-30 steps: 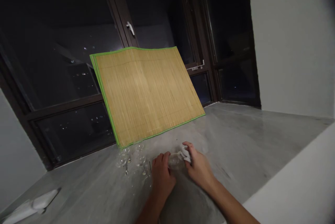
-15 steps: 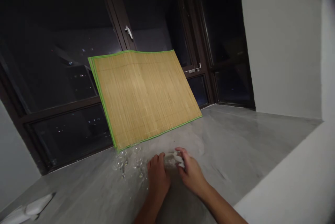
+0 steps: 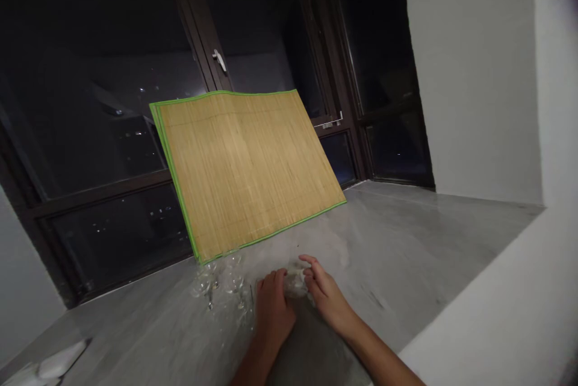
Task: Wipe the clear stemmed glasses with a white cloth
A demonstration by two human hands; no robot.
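Between my hands is a clear drinking glass (image 3: 295, 287), tilted sideways and partly covered by my fingers. My left hand (image 3: 274, 301) wraps round it from the left. At its right end my right hand (image 3: 325, 294) is curled, the index finger stretched forward. A bit of white cloth (image 3: 300, 274) shows at the right fingertips; how much is inside the glass I cannot tell. Just left of my left hand, several clear stemmed wine glasses (image 3: 233, 281) stand together on the grey stone ledge (image 3: 388, 241).
A bamboo mat (image 3: 253, 169) with green edging leans against the dark window frame (image 3: 198, 18) behind the glasses. Something white, perhaps a wrapped bundle (image 3: 61, 361), lies at the lower left. On the right, a white wall (image 3: 474, 73) borders the ledge.
My right hand has turned slightly at the glass and its index finger is straighter. Less of the white cloth shows. The view has shifted a little.
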